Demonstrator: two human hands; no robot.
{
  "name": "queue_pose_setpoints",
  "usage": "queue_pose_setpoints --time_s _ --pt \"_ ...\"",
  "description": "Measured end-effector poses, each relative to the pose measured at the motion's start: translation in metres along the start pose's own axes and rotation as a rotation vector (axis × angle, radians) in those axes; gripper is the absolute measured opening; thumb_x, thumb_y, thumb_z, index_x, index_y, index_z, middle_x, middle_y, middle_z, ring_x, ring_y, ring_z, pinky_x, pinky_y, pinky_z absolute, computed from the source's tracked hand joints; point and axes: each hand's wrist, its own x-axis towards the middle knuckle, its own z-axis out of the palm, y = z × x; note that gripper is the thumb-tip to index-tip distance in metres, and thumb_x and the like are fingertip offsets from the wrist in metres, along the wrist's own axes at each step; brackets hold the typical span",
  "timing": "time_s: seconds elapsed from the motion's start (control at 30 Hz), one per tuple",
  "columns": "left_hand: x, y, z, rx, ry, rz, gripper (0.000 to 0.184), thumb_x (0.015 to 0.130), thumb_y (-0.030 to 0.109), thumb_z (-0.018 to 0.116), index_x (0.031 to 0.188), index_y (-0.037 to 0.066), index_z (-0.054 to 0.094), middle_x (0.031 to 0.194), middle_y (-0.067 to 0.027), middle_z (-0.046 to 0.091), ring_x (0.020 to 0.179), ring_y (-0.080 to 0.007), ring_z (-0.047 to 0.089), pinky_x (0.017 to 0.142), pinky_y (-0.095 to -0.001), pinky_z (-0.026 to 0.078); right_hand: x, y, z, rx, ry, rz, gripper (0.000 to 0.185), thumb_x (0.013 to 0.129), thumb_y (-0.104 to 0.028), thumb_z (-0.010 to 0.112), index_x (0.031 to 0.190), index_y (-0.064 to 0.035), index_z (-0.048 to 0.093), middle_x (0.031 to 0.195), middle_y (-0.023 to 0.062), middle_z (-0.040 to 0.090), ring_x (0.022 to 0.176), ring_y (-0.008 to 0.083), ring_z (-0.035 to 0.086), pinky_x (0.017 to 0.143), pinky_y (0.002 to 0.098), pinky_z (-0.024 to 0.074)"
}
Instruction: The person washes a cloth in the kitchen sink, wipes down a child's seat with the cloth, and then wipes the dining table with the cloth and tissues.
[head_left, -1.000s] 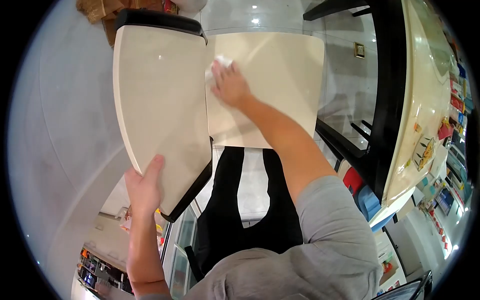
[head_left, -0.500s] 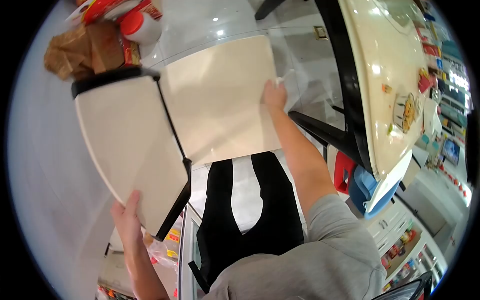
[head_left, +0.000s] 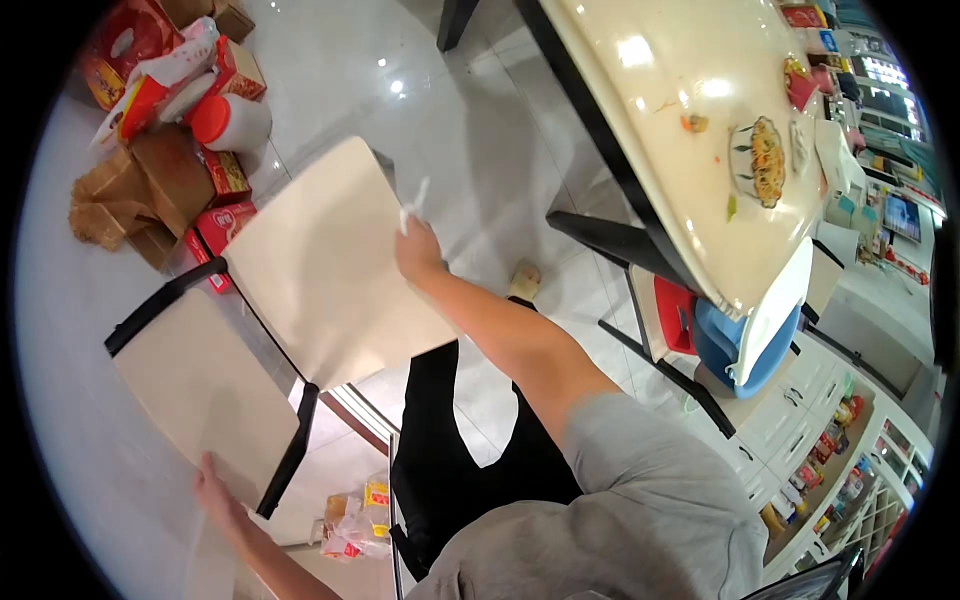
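A chair with a cream seat [head_left: 320,260], a cream backrest [head_left: 205,390] and a black frame is in front of my legs, at a slant, its backrest to the left. My left hand [head_left: 218,495] grips the backrest's outer edge, the thumb on its face. At the right edge of the seat is my right hand [head_left: 417,250], closed, with a crumpled white tissue [head_left: 414,203] sticking out from its fingers. The fingers under the seat edge are hidden.
Brown paper bags [head_left: 130,190], a red-lidded white jar [head_left: 235,123] and red boxes stand by the left wall. At right is a cream table [head_left: 660,130] with a bowl of food [head_left: 757,162]. A blue-and-red seat [head_left: 735,345] stands near its corner. A slippered foot [head_left: 525,280] is on the tiles.
The chair has turned and shifted left and down in view, with both my hands still on it. The table now takes up more of the view, and the foot has come into sight.
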Motion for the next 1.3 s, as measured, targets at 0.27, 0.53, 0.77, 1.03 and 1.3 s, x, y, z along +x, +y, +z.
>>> queue_pose_setpoints --time_s 0.27,0.53,0.77,1.03,1.3 --pt "0.038 -0.045 0.027 0.565 0.338 0.389 0.057 0.098 0.044 0.058 0.12 -0.009 0.06 0.113 -0.0261 0.067 0.102 -0.043 0.064 0.087 -0.0487 0.051 -0.066 -0.032 -0.147 0.187 -0.32 -0.047 0.031 0.094 -0.021 0.061 0.116 -0.0008 0.066 0.104 0.0261 0.068 0.094 0.0412 0.066 0.081 0.0463 0.052" --pt "-0.095 0.046 0.151 0.735 0.456 0.813 0.059 0.092 0.032 0.067 0.135 -0.004 0.051 0.129 -0.0282 0.056 0.122 -0.0441 0.052 0.107 -0.0511 0.04 -0.137 -0.09 -0.452 0.854 -0.529 0.151 0.035 0.103 -0.027 0.056 0.117 0.0016 0.068 0.098 0.0016 0.069 0.09 0.0109 0.058 0.082 0.0289 0.0476" --pt "-0.36 0.2 0.291 -0.118 -1.001 0.758 0.034 0.098 0.016 0.061 0.127 -0.001 0.058 0.118 -0.013 0.065 0.105 -0.0214 0.065 0.087 -0.0327 0.054 -0.139 -0.105 -0.571 0.703 -0.095 -0.214 0.021 0.095 -0.013 0.064 0.112 -0.0026 0.069 0.099 0.0046 0.065 0.092 0.0149 0.06 0.082 0.0271 0.048" --pt "-0.503 0.346 0.31 -0.215 -1.666 0.337 0.042 0.104 0.018 0.051 0.142 0.001 0.048 0.126 -0.0116 0.061 0.104 -0.0165 0.063 0.087 -0.0304 0.053 -0.117 -0.146 -0.602 0.083 0.161 -0.615 0.031 0.082 -0.015 0.076 0.109 -0.0017 0.066 0.115 0.0152 0.063 0.121 0.0376 0.052 0.099 0.045 0.0452" --pt "-0.336 0.538 0.406 0.01 -0.61 1.652 0.054 0.096 0.003 0.05 0.149 0.0 0.037 0.141 -0.028 0.049 0.131 -0.0422 0.049 0.107 -0.0484 0.041 -0.02 -0.176 -0.598 0.213 0.306 -0.344 0.029 0.085 -0.015 0.074 0.108 0.0026 0.068 0.116 0.0181 0.067 0.106 0.0324 0.066 0.092 0.0374 0.052"
